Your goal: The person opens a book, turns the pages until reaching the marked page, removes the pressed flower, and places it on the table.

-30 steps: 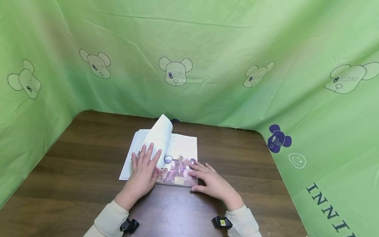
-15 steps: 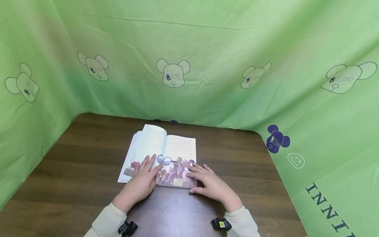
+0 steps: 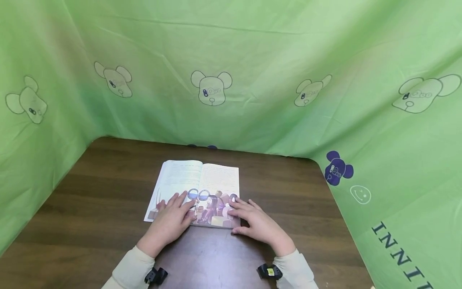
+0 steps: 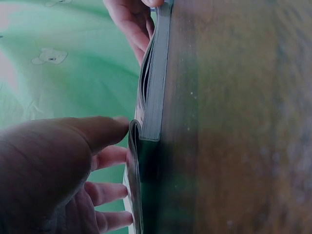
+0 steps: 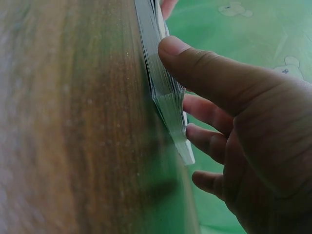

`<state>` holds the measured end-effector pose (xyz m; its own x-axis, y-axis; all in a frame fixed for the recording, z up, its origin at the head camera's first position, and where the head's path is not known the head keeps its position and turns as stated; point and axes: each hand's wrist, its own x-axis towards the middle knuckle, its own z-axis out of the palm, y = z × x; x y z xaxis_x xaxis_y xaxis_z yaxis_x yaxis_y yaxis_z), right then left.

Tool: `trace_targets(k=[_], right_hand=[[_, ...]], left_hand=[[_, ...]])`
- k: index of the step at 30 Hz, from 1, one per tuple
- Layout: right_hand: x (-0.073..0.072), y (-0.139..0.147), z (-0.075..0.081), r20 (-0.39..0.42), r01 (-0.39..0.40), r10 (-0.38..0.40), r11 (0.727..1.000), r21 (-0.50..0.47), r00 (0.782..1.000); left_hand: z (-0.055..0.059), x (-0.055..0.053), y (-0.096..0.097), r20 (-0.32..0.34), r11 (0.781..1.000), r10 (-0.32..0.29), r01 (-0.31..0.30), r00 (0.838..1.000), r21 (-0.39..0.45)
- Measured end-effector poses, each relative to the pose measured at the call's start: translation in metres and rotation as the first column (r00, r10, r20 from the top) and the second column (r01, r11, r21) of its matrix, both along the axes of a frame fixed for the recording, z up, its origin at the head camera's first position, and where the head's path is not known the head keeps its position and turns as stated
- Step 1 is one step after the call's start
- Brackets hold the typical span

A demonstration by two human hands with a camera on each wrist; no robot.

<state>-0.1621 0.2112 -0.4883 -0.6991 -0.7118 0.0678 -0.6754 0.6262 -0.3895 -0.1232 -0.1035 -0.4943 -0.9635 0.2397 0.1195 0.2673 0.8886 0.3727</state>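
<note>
An open book (image 3: pixel 220 176) lies on the wooden table, with text above and a coloured picture across the lower part of both pages. My left hand (image 3: pixel 169 220) rests spread on the lower left page, its thumb and forefinger by the fold. In the left wrist view its fingertips touch the page surface (image 4: pixel 134 180) beside the thick page block (image 4: pixel 157 87). My right hand (image 3: pixel 258 224) lies at the lower right corner, fingers on the picture and thumb at the bottom edge. The right wrist view shows that thumb (image 5: pixel 175 48) against the page edges (image 5: pixel 163 83).
The brown wooden table (image 3: pixel 108 192) surrounds the book. Green cloth (image 3: pixel 216 124) printed with bear heads hangs behind it and at both sides. A black wrist device (image 3: pixel 156 276) sits at the left cuff, another device (image 3: pixel 270 271) at the right.
The page that stood curled up near the fold has come down flat onto the left side. My left hand has slid slightly down with it; the right hand has stayed nearly still.
</note>
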Motion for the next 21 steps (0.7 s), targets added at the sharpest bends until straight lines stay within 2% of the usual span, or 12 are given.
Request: trace_targets(k=[8, 14, 21], right_hand=[[-0.0009, 0.0008, 0.0018, -0.010, -0.014, 0.014, 0.999, -0.033, 1.000], [0.0000, 0.0019, 0.0010, 0.033, -0.016, 0.017, 0.999, -0.031, 0.999], [-0.0011, 0.0043, 0.0021, 0.026, -0.010, 0.011, 0.998, -0.056, 1.000]], left_hand=[[0.0013, -0.0009, 0.0006, -0.010, 1.000, -0.017, 0.017, 1.000, 0.016], [0.0004, 0.0009, 0.0027, 0.018, 1.000, -0.018, 0.018, 1.000, 0.019], [0.0026, -0.0004, 0.0064, -0.013, 0.999, -0.032, 0.033, 0.999, 0.023]])
